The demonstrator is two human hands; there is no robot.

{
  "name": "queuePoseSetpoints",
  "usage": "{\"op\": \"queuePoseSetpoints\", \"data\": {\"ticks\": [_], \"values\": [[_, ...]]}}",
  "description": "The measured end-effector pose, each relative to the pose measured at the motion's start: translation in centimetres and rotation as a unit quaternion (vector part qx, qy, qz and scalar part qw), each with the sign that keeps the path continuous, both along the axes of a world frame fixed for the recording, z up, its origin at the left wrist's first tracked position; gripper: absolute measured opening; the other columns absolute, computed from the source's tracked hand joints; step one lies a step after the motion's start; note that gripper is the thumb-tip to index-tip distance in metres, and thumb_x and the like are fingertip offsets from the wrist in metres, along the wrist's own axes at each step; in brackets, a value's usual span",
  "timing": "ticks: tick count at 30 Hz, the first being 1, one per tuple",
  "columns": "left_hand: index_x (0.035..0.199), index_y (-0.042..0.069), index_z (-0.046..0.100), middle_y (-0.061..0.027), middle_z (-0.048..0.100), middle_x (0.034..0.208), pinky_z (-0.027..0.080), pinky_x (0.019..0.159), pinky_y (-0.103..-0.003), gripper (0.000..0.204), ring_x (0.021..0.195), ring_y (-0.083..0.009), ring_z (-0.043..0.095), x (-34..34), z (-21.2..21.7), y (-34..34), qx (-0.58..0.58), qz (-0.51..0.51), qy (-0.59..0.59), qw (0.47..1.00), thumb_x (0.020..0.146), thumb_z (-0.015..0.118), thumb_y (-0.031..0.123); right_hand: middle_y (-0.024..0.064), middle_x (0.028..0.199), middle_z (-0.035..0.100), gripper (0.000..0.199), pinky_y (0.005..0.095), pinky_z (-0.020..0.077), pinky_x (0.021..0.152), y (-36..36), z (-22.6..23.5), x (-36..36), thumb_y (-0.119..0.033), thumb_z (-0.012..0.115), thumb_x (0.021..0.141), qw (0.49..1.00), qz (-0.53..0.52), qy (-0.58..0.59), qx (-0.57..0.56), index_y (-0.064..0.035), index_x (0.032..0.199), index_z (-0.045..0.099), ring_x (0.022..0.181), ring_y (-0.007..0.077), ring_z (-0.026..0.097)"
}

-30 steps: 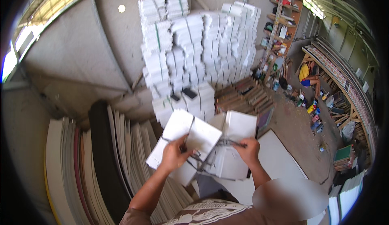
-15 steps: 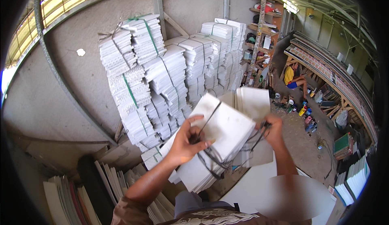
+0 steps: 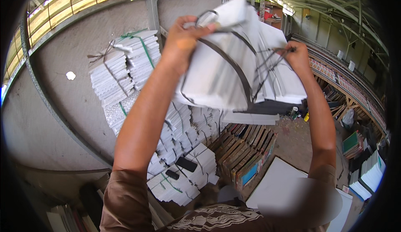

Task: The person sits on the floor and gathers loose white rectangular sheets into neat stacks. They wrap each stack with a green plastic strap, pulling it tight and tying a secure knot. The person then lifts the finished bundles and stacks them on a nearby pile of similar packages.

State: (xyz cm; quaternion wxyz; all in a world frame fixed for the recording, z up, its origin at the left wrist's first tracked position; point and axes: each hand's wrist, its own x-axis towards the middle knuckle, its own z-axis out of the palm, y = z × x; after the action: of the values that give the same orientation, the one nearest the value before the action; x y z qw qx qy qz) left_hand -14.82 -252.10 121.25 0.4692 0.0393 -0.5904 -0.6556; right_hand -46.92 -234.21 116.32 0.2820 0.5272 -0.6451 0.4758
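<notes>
I hold a strapped bundle of white slabs (image 3: 234, 69) raised high in front of me, level with the top of the picture. My left hand (image 3: 184, 33) grips the dark strap at the bundle's upper left corner. My right hand (image 3: 294, 52) is closed on the crossing straps at its right side. The bundle tilts, its flat white face turned toward me. Both arms are stretched upward from the lower edge.
A tall stack of tied white bundles (image 3: 125, 73) leans against the grey wall (image 3: 62, 106), with more bundles (image 3: 184, 173) at its foot. Wooden pallets (image 3: 244, 148) lie below, a white board (image 3: 280, 182) beside them. Shelving and stacked goods (image 3: 359, 148) line the right side.
Both hands have lifted the bundle from waist height to well above the stack. The view has swung up from the floor toward the wall and roof.
</notes>
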Motion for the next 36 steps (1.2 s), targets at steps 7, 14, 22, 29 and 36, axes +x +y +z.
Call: {"op": "queuePoseSetpoints", "data": {"ticks": [7, 14, 22, 29, 36], "values": [[0.119, 0.002, 0.05, 0.0004, 0.063, 0.082, 0.035, 0.048, -0.02, 0.054, 0.056, -0.0041, 0.048, -5.3, 3.2, -12.9, -0.069, 0.065, 0.079, 0.992, 0.079, 0.085, 0.011, 0.0089, 0.061, 0.062, 0.032, 0.0338, 0.044, 0.059, -10.9, 5.7, -8.9, -0.022, 0.092, 0.069, 0.997, 0.058, 0.027, -0.051, -0.0002, 0.068, 0.068, 0.058, 0.0185, 0.055], [0.112, 0.005, 0.05, -0.0033, 0.064, 0.084, 0.043, 0.051, -0.023, 0.046, 0.06, -0.0088, 0.056, -10.7, 6.2, -17.5, -0.083, 0.205, 0.084, 0.972, 0.081, 0.084, 0.007, 0.0106, 0.06, 0.061, 0.041, 0.0398, 0.0448, 0.057, -23.7, 10.6, -15.0, -0.039, 0.089, 0.071, 0.994, 0.066, 0.075, -0.039, -0.004, 0.069, 0.068, 0.057, 0.026, 0.056], [0.092, 0.01, 0.054, -0.0004, 0.061, 0.076, 0.043, 0.054, -0.023, 0.03, 0.06, -0.0095, 0.056, -15.4, 5.0, -21.9, -0.065, 0.357, 0.045, 0.931, 0.081, 0.082, 0.01, 0.0148, 0.069, 0.067, 0.044, 0.042, 0.0488, 0.062, -35.5, 10.7, -18.2, -0.046, 0.086, 0.073, 0.989, 0.075, 0.128, 0.007, -0.0055, 0.07, 0.07, 0.067, 0.0339, 0.064], [0.094, 0.011, 0.054, 0.0008, 0.055, 0.079, 0.04, 0.053, -0.025, 0.034, 0.063, -0.0087, 0.051, -16.4, 2.7, -25.9, -0.067, 0.446, -0.044, 0.891, 0.081, 0.084, 0.018, 0.0138, 0.065, 0.064, 0.053, 0.0416, 0.048, 0.061, -44.4, 9.8, -19.6, -0.053, 0.085, 0.071, 0.97, 0.17, 0.168, 0.049, -0.0048, 0.065, 0.065, 0.065, 0.0347, 0.062], [0.099, 0.008, 0.051, -0.006, 0.058, 0.086, 0.045, 0.066, -0.027, 0.043, 0.074, -0.0127, 0.054, -17.2, 0.2, -28.7, -0.06, 0.422, -0.108, 0.898, 0.079, 0.086, 0.023, 0.0128, 0.059, 0.06, 0.045, 0.0405, 0.0456, 0.06, -48.8, 10.4, -19.0, -0.044, 0.087, 0.072, 0.949, 0.213, 0.169, 0.161, -0.0049, 0.066, 0.066, 0.06, 0.0264, 0.061]]}}
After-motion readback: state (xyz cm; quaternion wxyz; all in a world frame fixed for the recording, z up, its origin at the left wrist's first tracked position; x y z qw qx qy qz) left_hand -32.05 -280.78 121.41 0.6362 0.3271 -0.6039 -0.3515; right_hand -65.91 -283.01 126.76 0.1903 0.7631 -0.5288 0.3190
